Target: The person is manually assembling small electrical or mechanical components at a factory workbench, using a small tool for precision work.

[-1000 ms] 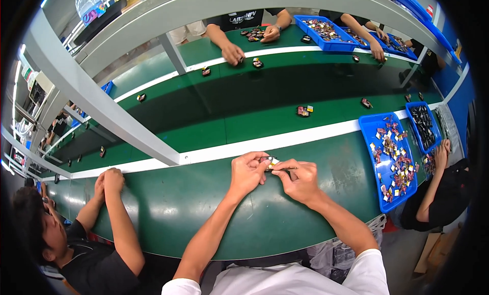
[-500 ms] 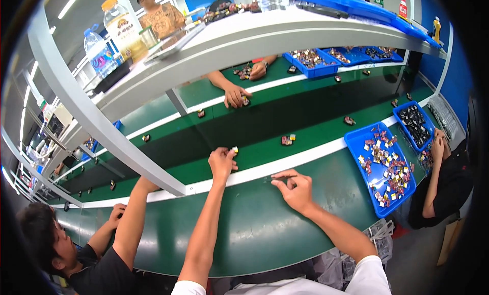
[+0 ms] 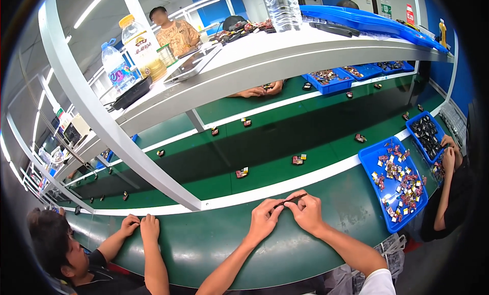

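Observation:
Above the green worktop, my left hand (image 3: 264,221) and my right hand (image 3: 306,213) meet fingertip to fingertip. Between them is a small, thin black piece (image 3: 294,198), mostly covered by my fingers, so its exact kind cannot be made out. My right thumb and forefinger pinch it, and my left fingers are closed on its near end. Beyond my hands, a small dark-red and black part with a white and yellow tab (image 3: 242,172) lies on the green conveyor belt. A similar part (image 3: 299,159) lies farther right on it.
At right, a blue tray (image 3: 364,157) holds many small tabbed parts; a smaller blue tray (image 3: 409,123) holds black pieces. A white rail (image 3: 275,188) edges the belt. A grey post (image 3: 122,142) and shelf (image 3: 285,54) stand ahead. Co-workers' hands are at left, right and across.
My left hand has come back from the belt to my right hand, leaving a tabbed part there. The left co-worker's arm has drawn back, and the opposite co-worker's hands have come together.

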`<state>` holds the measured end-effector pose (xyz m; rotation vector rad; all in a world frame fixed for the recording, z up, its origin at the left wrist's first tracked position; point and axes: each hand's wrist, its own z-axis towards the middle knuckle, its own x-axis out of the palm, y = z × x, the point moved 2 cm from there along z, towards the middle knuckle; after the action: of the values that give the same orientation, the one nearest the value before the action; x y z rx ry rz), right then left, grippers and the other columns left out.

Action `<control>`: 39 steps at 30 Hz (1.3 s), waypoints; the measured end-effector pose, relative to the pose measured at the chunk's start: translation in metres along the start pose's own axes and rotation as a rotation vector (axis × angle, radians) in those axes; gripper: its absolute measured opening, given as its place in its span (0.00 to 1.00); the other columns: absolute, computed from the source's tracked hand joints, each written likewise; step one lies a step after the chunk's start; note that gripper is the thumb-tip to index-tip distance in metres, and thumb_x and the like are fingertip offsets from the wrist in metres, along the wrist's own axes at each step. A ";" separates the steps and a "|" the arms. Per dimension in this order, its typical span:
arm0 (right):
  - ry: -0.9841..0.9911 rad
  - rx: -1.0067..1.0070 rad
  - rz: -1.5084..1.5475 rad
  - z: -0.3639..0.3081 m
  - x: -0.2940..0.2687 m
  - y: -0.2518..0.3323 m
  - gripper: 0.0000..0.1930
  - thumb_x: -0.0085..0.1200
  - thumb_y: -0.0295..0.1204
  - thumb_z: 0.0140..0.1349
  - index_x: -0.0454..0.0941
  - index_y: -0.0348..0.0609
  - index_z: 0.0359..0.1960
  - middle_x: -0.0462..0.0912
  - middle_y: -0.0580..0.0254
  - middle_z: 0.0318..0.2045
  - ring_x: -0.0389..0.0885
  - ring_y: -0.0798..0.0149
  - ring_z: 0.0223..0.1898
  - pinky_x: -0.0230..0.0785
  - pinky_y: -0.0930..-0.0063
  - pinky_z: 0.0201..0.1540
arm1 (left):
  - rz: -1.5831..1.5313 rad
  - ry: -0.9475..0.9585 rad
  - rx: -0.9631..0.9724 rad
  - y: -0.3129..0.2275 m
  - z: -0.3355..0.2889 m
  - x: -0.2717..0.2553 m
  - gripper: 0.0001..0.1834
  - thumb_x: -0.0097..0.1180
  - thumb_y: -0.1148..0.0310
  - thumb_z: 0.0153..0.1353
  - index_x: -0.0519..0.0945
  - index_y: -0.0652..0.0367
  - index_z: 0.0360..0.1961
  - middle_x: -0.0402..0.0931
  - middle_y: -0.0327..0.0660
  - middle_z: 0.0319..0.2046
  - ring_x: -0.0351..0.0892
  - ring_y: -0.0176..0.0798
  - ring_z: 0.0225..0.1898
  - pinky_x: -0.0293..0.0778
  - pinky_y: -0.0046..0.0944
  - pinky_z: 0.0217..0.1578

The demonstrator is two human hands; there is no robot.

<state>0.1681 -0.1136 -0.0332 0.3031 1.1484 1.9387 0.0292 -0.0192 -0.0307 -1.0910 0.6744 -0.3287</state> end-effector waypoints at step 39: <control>0.165 0.356 0.372 0.000 0.000 -0.013 0.07 0.65 0.17 0.63 0.81 0.34 0.41 0.85 0.70 0.31 0.62 0.87 0.21 0.54 0.87 0.23 | -0.093 -0.104 -0.021 0.012 -0.003 0.000 0.07 0.68 0.79 0.60 0.87 0.66 0.40 0.82 0.40 0.35 0.79 0.29 0.25 0.70 0.30 0.22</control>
<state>0.1748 -0.1107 -0.0441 0.5898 1.6448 2.0972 0.0260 -0.0164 -0.0419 -1.1542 0.5367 -0.3425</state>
